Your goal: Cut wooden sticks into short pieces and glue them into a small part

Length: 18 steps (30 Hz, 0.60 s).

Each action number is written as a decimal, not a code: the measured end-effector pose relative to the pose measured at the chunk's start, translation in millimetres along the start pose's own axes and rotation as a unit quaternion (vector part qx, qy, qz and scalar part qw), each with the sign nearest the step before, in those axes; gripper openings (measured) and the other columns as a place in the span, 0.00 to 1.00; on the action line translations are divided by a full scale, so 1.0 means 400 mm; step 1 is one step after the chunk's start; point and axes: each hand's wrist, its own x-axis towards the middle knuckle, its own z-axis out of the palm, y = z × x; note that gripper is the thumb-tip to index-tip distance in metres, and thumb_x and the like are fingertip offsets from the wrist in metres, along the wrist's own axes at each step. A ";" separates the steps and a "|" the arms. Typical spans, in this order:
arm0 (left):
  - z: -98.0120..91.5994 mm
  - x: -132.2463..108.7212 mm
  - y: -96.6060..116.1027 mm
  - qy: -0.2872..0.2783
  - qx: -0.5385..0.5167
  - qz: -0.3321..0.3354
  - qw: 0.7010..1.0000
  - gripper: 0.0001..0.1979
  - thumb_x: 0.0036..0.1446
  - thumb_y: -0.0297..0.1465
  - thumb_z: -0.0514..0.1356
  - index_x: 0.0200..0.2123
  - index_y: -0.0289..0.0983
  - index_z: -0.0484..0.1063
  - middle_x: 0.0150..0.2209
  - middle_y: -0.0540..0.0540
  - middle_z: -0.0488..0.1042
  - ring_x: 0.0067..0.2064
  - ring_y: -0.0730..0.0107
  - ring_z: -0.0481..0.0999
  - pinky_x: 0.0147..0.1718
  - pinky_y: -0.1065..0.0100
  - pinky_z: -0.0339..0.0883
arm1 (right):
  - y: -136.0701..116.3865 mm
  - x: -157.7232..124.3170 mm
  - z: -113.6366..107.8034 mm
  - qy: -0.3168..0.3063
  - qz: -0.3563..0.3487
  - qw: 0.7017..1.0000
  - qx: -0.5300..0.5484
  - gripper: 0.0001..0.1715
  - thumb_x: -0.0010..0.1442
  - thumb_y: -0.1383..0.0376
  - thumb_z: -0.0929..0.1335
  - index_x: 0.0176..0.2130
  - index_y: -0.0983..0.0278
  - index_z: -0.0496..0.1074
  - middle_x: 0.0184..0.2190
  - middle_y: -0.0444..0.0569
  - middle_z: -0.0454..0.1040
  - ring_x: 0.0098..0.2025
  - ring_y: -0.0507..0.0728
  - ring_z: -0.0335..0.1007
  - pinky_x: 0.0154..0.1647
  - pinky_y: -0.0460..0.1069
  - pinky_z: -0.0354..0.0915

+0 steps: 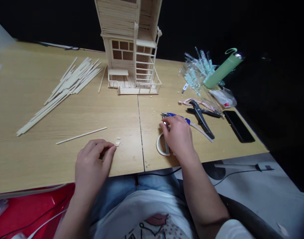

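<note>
My left hand [93,162] rests on the table, thumb and forefinger closed together. Its fingertips touch or nearly touch several short cut pieces of wooden stick [117,143]; whether a piece is between them is hidden. One long thin stick [81,135] lies just beyond this hand. My right hand [179,136] is closed in a pinch above a white D-shaped loop with a grey straight bar [162,146]; what the fingertips hold is too small to name. Partly behind that hand lies a blue tool with a metal tip [175,115], probably a glue gun, with a translucent stick [202,132] behind it.
A model house of wooden sticks [132,59] stands at the back. Left of it is a pile of sticks [74,79]. At the right are black-handled pliers [201,119], a phone [238,126], a green bottle [222,71] and plastic-wrapped items [198,69].
</note>
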 end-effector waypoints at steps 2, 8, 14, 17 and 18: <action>-0.002 -0.002 0.000 0.003 -0.004 0.000 1.000 0.06 0.66 0.35 0.63 0.37 0.40 0.77 0.38 0.46 0.77 0.40 0.62 0.78 0.40 0.61 0.67 | 0.005 0.007 0.004 -0.022 0.009 0.999 -0.030 0.09 0.65 0.70 0.69 0.41 0.66 0.82 0.40 0.58 0.78 0.44 0.65 0.73 0.47 0.57 0.67; -0.002 -0.003 0.000 0.005 -0.012 0.001 1.000 0.05 0.66 0.34 0.63 0.37 0.40 0.76 0.38 0.46 0.77 0.41 0.62 0.78 0.40 0.61 0.68 | 0.003 -0.004 0.010 -0.039 -0.012 0.999 0.021 0.10 0.66 0.70 0.69 0.42 0.66 0.83 0.40 0.56 0.78 0.44 0.63 0.75 0.49 0.56 0.68; -0.005 -0.004 0.002 0.008 -0.011 0.006 1.000 0.06 0.66 0.35 0.62 0.37 0.39 0.76 0.38 0.45 0.77 0.41 0.62 0.78 0.40 0.61 0.69 | 0.010 -0.001 0.010 -0.038 0.007 0.998 -0.048 0.11 0.65 0.68 0.70 0.44 0.65 0.83 0.40 0.58 0.76 0.44 0.65 0.72 0.45 0.57 0.68; -0.006 -0.006 0.001 0.010 -0.011 0.009 1.000 0.06 0.66 0.34 0.62 0.38 0.39 0.76 0.38 0.45 0.77 0.41 0.62 0.78 0.40 0.61 0.68 | 0.007 0.000 0.011 -0.022 0.002 0.998 -0.061 0.11 0.66 0.68 0.69 0.43 0.64 0.83 0.39 0.57 0.76 0.42 0.64 0.71 0.43 0.56 0.67; -0.006 -0.006 0.001 0.009 -0.012 0.009 1.000 0.06 0.66 0.34 0.62 0.38 0.39 0.76 0.38 0.45 0.77 0.41 0.62 0.78 0.40 0.61 0.68 | 0.006 0.001 0.010 -0.018 0.001 0.998 -0.065 0.11 0.66 0.68 0.69 0.42 0.64 0.83 0.39 0.57 0.76 0.42 0.64 0.71 0.42 0.55 0.67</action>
